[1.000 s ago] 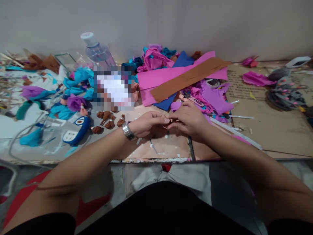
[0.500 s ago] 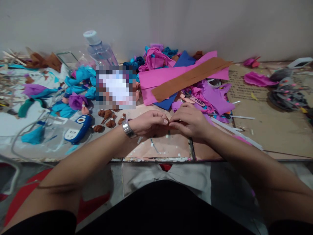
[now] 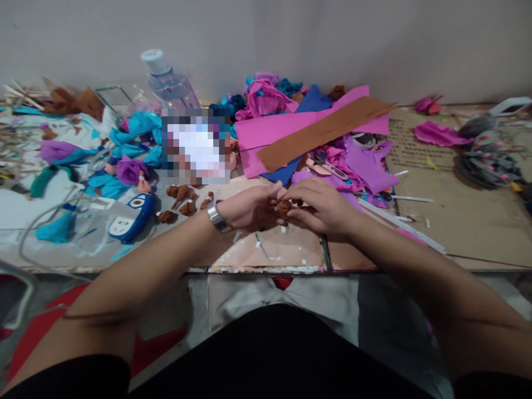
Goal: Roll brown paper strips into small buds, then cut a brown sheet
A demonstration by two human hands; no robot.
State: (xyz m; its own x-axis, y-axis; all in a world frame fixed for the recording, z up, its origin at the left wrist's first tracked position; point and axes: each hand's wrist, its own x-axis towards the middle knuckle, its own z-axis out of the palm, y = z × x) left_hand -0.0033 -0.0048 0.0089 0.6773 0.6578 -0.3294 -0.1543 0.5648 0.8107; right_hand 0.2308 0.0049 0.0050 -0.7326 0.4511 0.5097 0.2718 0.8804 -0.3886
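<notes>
A small brown crepe-paper bud [image 3: 284, 208] is held between my two hands, above the table's front part. My right hand [image 3: 319, 205] pinches it from the right with thumb and fingers. From the left, my left hand [image 3: 252, 206], below a metal wristwatch [image 3: 216, 216], closes around its other side; some of those fingers are hidden behind the bud. Several similar brown paper buds [image 3: 188, 208] lie left of my left wrist. Beyond my hands, a brown crepe-paper strip [image 3: 324, 136] rests across pink paper [image 3: 257, 138].
A blue-and-white power strip [image 3: 132, 219] with a cable sits at left, near blue paper pieces. Behind stands a clear bottle [image 3: 172, 88] with a white cap. Scissors [image 3: 330, 168] lie among purple and pink scraps. Cardboard [image 3: 453, 205] covers the right side.
My hands have turned and parted slightly, so the brown bud now shows between them. My left thumb has lifted upward. The things on the table have stayed put.
</notes>
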